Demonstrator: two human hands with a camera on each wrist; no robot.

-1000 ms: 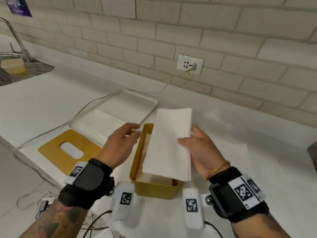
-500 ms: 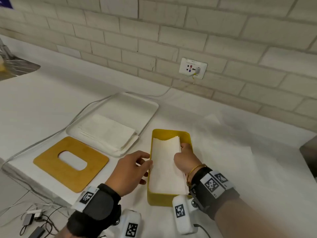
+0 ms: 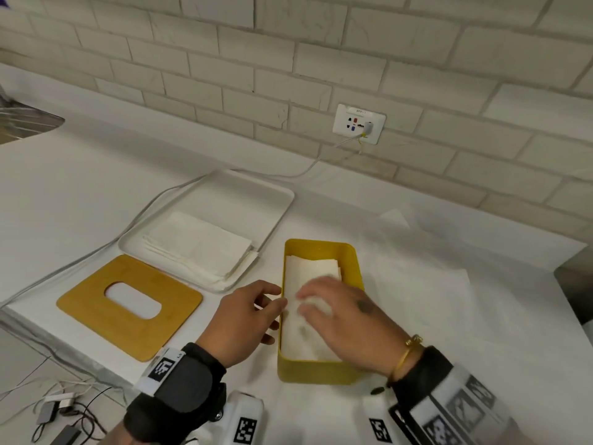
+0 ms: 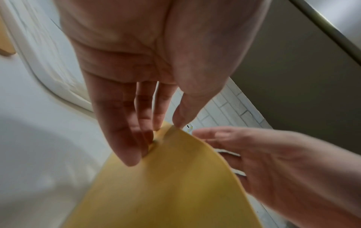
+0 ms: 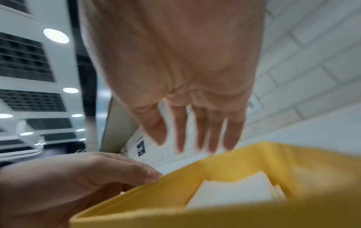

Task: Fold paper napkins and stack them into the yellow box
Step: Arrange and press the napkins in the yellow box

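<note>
Lying leftmost on the white counter (image 3: 80, 187) is a wooden lid (image 3: 96, 308) with an oval slot, then a white tray (image 3: 276, 200) holding unfolded paper napkins (image 3: 199, 245). The left hand (image 3: 244, 319) rests its loosely straight fingers (image 4: 125, 138) against the outer left wall of the yellow box (image 3: 316, 370), gripping nothing. The box is a bright, round-cornered tub, and the folded napkins (image 3: 311, 268) stacked inside it are white. The right hand (image 3: 346, 319) hovers over that stack, motion-blurred, fingers (image 5: 230, 135) extended and spread, holding nothing.
</note>
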